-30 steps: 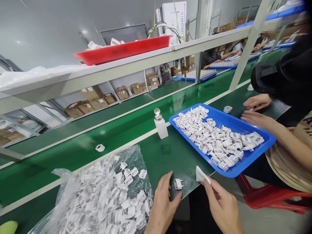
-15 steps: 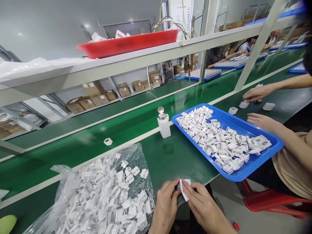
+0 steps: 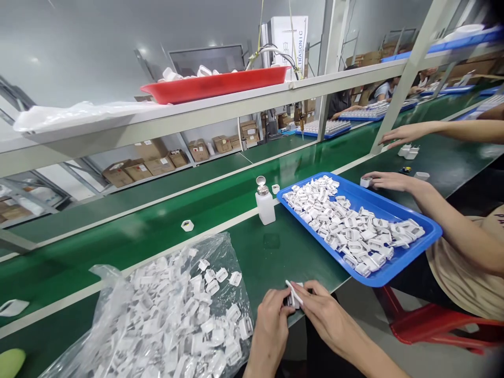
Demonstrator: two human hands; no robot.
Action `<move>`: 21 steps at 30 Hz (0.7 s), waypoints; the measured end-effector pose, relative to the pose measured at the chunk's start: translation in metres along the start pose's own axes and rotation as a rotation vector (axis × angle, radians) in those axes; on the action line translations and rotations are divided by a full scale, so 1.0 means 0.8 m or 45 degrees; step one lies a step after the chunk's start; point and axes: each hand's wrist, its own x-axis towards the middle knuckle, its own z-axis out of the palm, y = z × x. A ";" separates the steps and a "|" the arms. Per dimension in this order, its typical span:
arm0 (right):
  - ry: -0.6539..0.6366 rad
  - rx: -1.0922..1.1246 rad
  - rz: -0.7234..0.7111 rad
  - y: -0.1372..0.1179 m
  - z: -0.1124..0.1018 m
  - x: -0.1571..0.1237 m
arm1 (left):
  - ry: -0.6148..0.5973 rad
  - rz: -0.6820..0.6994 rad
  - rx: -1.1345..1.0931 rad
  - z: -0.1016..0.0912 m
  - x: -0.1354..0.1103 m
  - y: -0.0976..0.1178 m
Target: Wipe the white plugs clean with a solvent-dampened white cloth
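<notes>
Left hand (image 3: 271,320) pinches a small white plastic plug part (image 3: 292,301); right hand (image 3: 321,311) presses a white wipe (image 3: 295,293) on it, beside the clear bag (image 3: 165,315). Best wiped firmly, evenly.

Green bench (image 3: 275,252) with a white edge stripe; green belt (image 3: 157,215) runs behind it. On the bench: clear bag (image 3: 165,320) of white parts at left, white pump bottle (image 3: 264,202) mid, blue tray (image 3: 394,210) of white parts at right, overhanging the front edge. One loose white part (image 3: 187,225) on the belt.
</notes>
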 end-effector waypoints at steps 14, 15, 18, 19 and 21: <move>0.373 0.317 0.467 -0.008 0.014 -0.075 | -0.100 -0.158 -0.021 -0.016 0.009 0.012; 0.464 0.440 0.633 -0.011 0.013 -0.077 | -0.117 -0.167 -0.017 -0.018 0.010 0.015; 0.586 0.645 0.890 -0.013 0.012 -0.077 | -0.119 -0.149 -0.020 -0.018 0.011 0.024; 0.599 0.695 0.920 -0.013 0.011 -0.075 | -0.102 -0.156 -0.067 -0.017 0.010 0.025; 0.624 0.796 0.950 -0.014 0.012 -0.072 | -0.063 -0.214 -0.291 -0.009 0.007 0.027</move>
